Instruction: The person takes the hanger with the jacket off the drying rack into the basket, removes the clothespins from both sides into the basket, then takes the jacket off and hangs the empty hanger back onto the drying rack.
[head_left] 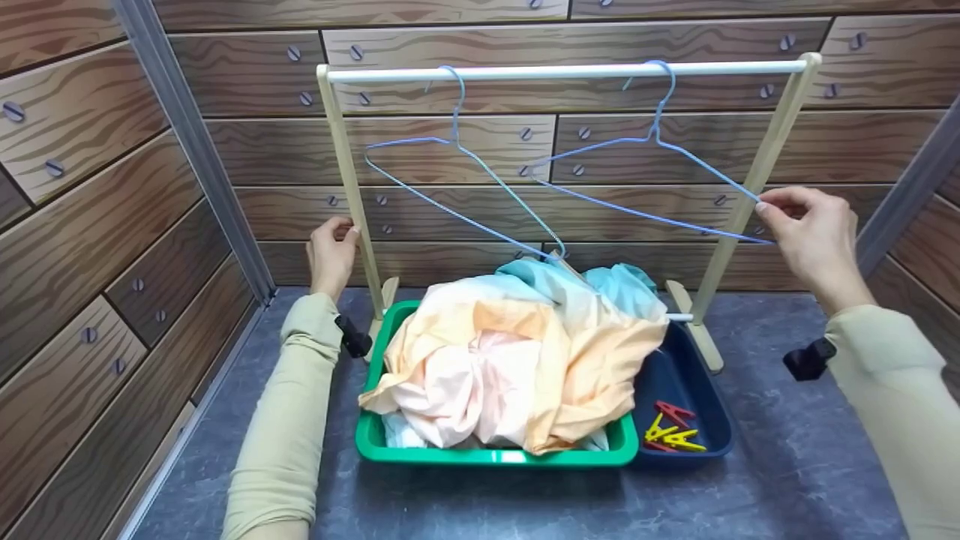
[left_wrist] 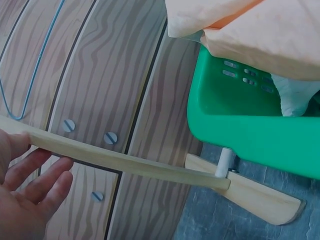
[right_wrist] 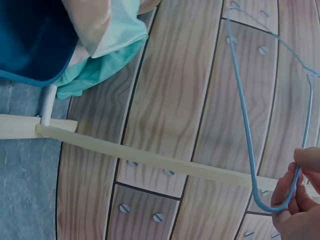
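Observation:
My right hand (head_left: 817, 236) pinches the right lower corner of a blue wire hanger (head_left: 720, 174) between thumb and fingers; its hook hangs on the white rail (head_left: 555, 73) of a small clothes rack. In the right wrist view the bent end of this hanger (right_wrist: 245, 112) passes through the fingertips. With thumb and fingertips, my left hand (head_left: 331, 251) holds the rack's left wooden post (left_wrist: 120, 159) partway up. Another blue hanger (head_left: 455, 124) hangs bare on the rail's left half, turned at an angle.
A green basket (head_left: 495, 456) before the rack holds crumpled cloth (head_left: 480, 375) in peach, white and teal, heaped above its rim. Partly behind it, a dark blue tray (head_left: 720, 442) contains red and yellow clothespins (head_left: 679, 439). Wood-patterned panels (head_left: 450, 154) stand behind and at both sides.

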